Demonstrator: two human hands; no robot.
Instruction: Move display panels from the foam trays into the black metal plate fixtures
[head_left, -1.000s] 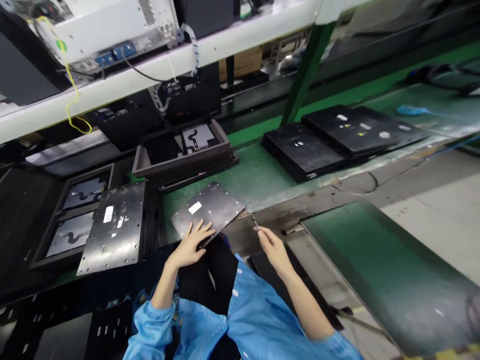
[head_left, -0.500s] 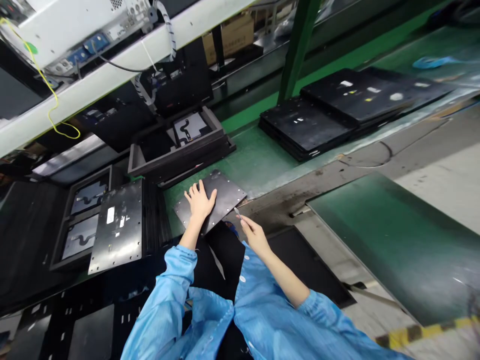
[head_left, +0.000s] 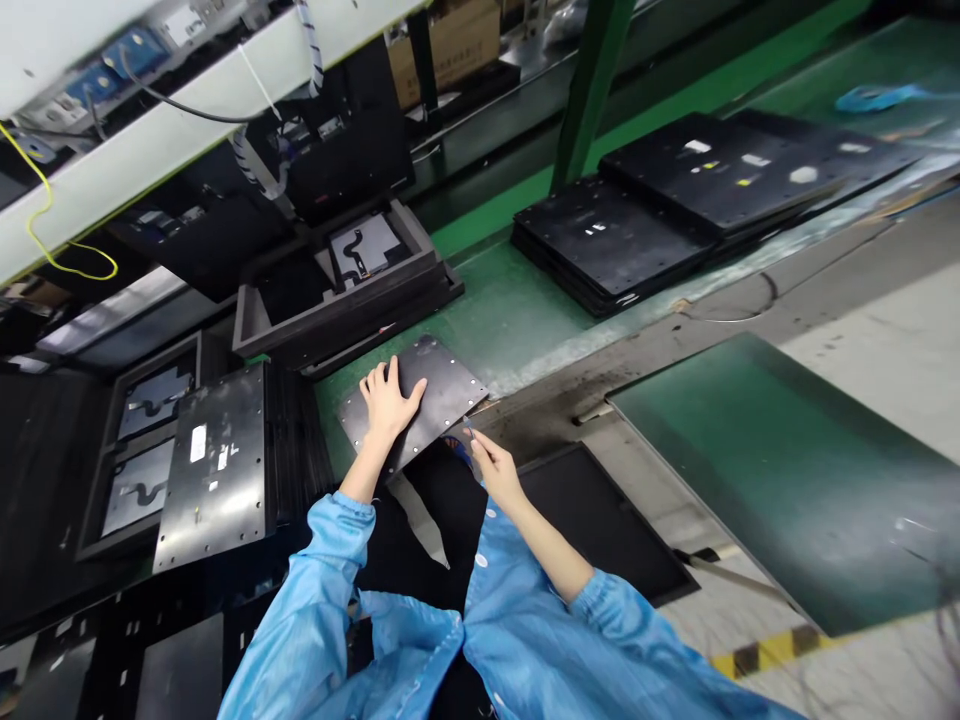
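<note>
A dark flat plate (head_left: 439, 385) with small holes along its edges lies on the green bench, its near corner reaching past the bench edge. My left hand (head_left: 388, 403) rests flat on the plate with fingers spread. Just off the plate's right-hand edge, my right hand (head_left: 496, 472) pinches a small thin tool (head_left: 469, 428) with a greyish tip. The tool's exact kind is too small to make out. Beneath the plate's near corner shows a pale grey strip (head_left: 420, 522), against black cloth.
Stacked black panels (head_left: 615, 240) sit on the bench at right. Dark trays (head_left: 341, 305) with grey parts stand behind the plate. At left, a holed metal panel (head_left: 217, 465) leans against a stack. A green board (head_left: 795, 480) and a black panel (head_left: 600, 520) lie lower right.
The view has shifted a little, moving the left-side items further left. Both hands keep nearly the same places by the plate. More of the pale grey strip shows below it.
</note>
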